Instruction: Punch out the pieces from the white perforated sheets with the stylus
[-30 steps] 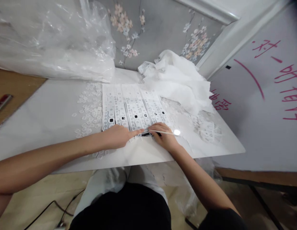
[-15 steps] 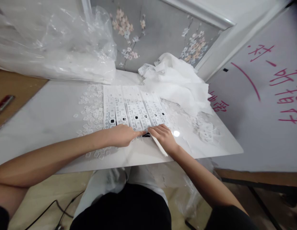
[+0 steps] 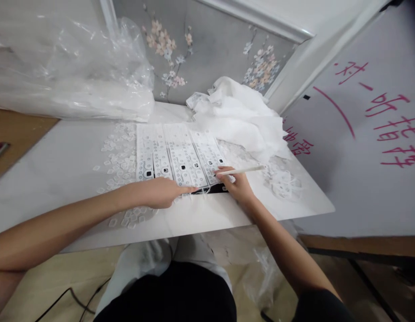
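A white perforated sheet in several strips, with black squares showing through, lies on the pale table. My left hand has its index finger stretched onto the sheet's near edge; the other fingers are curled under, and what they hold, if anything, is hidden. My right hand is closed on a white pen-like tool, its dark tip at the sheet's lower right and its back end pointing right. Between the hands, a black strip with thin white pieces on it shows at the near edge.
Small clear pieces are scattered left of the sheet. Behind lie a crumpled white cloth-like heap and a large plastic bag. A tangle of white scraps sits at right. A whiteboard with red writing stands beyond.
My right hand has turned, and the tool has swung from pointing toward me to pointing right. More of the black strip shows. The view has shifted slightly; my left finger stays at the near edge.
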`<action>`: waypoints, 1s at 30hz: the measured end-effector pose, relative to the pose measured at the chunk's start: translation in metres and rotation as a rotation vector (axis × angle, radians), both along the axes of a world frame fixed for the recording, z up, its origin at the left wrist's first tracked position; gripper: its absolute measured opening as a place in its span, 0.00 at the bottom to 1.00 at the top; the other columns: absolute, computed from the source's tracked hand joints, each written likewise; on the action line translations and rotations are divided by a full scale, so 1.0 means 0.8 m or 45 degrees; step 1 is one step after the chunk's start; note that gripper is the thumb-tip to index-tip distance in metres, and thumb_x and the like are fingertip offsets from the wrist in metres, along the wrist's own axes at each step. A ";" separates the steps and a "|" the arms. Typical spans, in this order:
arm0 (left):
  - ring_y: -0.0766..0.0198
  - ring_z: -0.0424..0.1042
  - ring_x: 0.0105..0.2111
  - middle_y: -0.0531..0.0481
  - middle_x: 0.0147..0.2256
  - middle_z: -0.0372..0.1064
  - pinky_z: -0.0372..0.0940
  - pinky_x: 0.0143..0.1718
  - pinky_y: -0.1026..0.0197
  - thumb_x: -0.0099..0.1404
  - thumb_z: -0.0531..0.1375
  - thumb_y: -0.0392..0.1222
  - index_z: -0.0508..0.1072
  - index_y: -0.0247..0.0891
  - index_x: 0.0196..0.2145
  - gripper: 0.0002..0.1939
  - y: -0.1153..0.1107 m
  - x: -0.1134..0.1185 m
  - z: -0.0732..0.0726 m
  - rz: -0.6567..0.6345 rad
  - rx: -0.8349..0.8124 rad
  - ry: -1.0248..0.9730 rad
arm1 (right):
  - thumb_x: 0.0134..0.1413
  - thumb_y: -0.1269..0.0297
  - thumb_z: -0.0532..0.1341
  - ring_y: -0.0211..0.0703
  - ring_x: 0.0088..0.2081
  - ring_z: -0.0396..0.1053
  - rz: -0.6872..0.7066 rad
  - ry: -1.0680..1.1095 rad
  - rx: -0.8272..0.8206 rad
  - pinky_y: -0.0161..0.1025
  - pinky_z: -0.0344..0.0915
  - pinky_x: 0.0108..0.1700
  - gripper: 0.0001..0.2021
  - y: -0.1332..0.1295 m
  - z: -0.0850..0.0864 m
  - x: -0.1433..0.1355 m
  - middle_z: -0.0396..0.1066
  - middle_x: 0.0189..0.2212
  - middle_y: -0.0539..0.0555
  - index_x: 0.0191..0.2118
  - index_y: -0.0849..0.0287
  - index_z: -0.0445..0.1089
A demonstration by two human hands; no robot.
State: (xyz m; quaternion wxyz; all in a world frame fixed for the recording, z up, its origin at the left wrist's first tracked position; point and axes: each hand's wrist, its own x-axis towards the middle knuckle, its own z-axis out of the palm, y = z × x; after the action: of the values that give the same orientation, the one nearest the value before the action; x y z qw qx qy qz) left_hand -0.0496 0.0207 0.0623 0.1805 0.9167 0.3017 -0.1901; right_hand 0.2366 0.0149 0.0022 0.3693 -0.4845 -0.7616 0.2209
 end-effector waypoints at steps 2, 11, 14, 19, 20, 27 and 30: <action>0.63 0.65 0.22 0.48 0.29 0.71 0.53 0.24 0.65 0.58 0.50 0.26 0.45 0.54 0.68 0.44 0.002 0.010 0.006 -0.029 -0.011 -0.002 | 0.60 0.55 0.59 0.54 0.54 0.69 0.029 0.047 -0.124 0.53 0.67 0.55 0.11 0.001 0.000 0.015 0.77 0.44 0.54 0.40 0.53 0.77; 0.59 0.71 0.28 0.47 0.29 0.74 0.58 0.31 0.63 0.63 0.53 0.32 0.57 0.53 0.65 0.34 0.028 0.076 -0.011 -0.047 0.263 -0.054 | 0.60 0.56 0.60 0.51 0.57 0.66 0.067 0.078 -0.247 0.50 0.68 0.54 0.11 0.004 -0.009 0.026 0.77 0.43 0.55 0.39 0.53 0.77; 0.60 0.72 0.29 0.47 0.30 0.74 0.59 0.32 0.63 0.64 0.53 0.32 0.56 0.54 0.65 0.33 0.029 0.077 -0.015 -0.047 0.259 -0.054 | 0.60 0.58 0.60 0.50 0.57 0.66 0.090 0.053 -0.226 0.50 0.67 0.55 0.09 0.006 -0.009 0.027 0.77 0.43 0.54 0.39 0.53 0.77; 0.61 0.71 0.27 0.49 0.28 0.73 0.58 0.31 0.63 0.65 0.53 0.32 0.54 0.55 0.66 0.34 0.032 0.073 -0.020 -0.030 0.206 -0.033 | 0.61 0.59 0.60 0.50 0.57 0.66 0.112 0.030 -0.197 0.50 0.66 0.56 0.08 0.009 -0.011 0.030 0.78 0.42 0.53 0.39 0.53 0.76; 0.61 0.70 0.26 0.49 0.28 0.73 0.58 0.31 0.63 0.65 0.53 0.33 0.54 0.55 0.65 0.34 0.033 0.072 -0.021 -0.024 0.198 -0.036 | 0.61 0.60 0.60 0.50 0.57 0.66 0.117 0.022 -0.180 0.50 0.66 0.56 0.08 0.009 -0.011 0.029 0.78 0.42 0.53 0.40 0.53 0.76; 0.61 0.70 0.27 0.49 0.28 0.73 0.58 0.30 0.64 0.64 0.53 0.33 0.53 0.54 0.66 0.35 0.038 0.074 -0.026 -0.003 0.187 -0.036 | 0.64 0.63 0.56 0.52 0.54 0.67 0.172 -0.324 0.139 0.55 0.63 0.56 0.09 0.002 -0.009 0.026 0.77 0.41 0.53 0.43 0.52 0.74; 0.61 0.70 0.27 0.49 0.29 0.74 0.57 0.29 0.64 0.63 0.53 0.32 0.53 0.54 0.66 0.36 0.038 0.075 -0.023 -0.027 0.188 -0.028 | 0.66 0.65 0.53 0.51 0.54 0.66 0.277 -0.532 0.299 0.54 0.62 0.55 0.11 -0.005 -0.003 0.027 0.76 0.43 0.54 0.46 0.53 0.72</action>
State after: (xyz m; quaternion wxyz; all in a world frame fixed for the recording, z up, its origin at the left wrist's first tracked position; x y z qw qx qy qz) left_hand 0.0103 0.0508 0.0440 0.1135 0.9326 0.3033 -0.1591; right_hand 0.2582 0.0111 -0.0004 0.2317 -0.3886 -0.8895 0.0645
